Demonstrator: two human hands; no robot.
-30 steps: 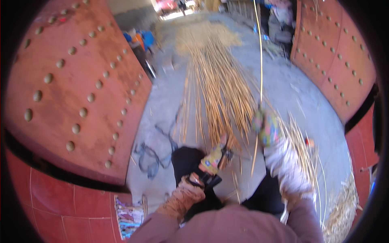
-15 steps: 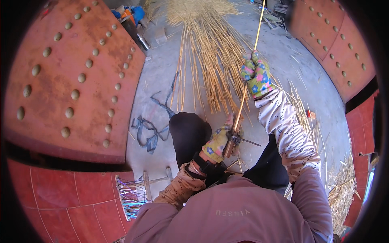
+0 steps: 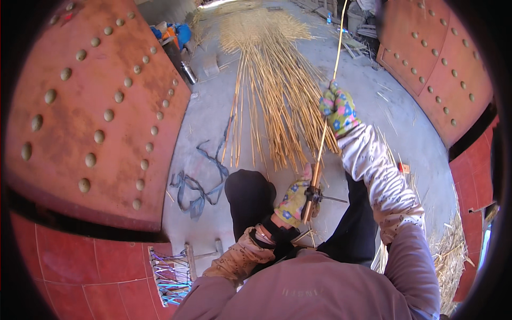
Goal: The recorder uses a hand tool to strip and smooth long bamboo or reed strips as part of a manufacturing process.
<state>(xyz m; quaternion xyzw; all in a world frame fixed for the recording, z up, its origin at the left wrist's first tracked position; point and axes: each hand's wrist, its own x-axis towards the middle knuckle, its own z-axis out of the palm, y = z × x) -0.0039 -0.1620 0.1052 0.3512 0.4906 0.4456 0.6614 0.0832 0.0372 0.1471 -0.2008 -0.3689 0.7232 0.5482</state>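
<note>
My right hand (image 3: 339,109), in a flowered glove, is closed around one long thin reed stalk (image 3: 338,53). The stalk rises away from me past the top edge, and its lower part slants down to a hand tool between my knees. My left hand (image 3: 292,204), also gloved, grips this narrow wooden tool (image 3: 311,198) with dark metal fittings. A thin metal rod (image 3: 335,199) sticks out to its right. The stalk meets the tool's upper end; whether it runs through is too small to tell. The left fingertips are partly hidden behind the tool.
Many loose reed stalks (image 3: 272,101) lie fanned out ahead on the concrete floor. A dark strap (image 3: 196,192) lies tangled at left. Studded red doors (image 3: 101,106) stand on both sides. A metal flask (image 3: 188,73) is beside the left door, and a woven-top stool (image 3: 170,277) lower left.
The view has tilted up, so the floor and reeds sit lower in the picture. Both hands keep their holds; the tool stands slightly more upright, with little other visible change.
</note>
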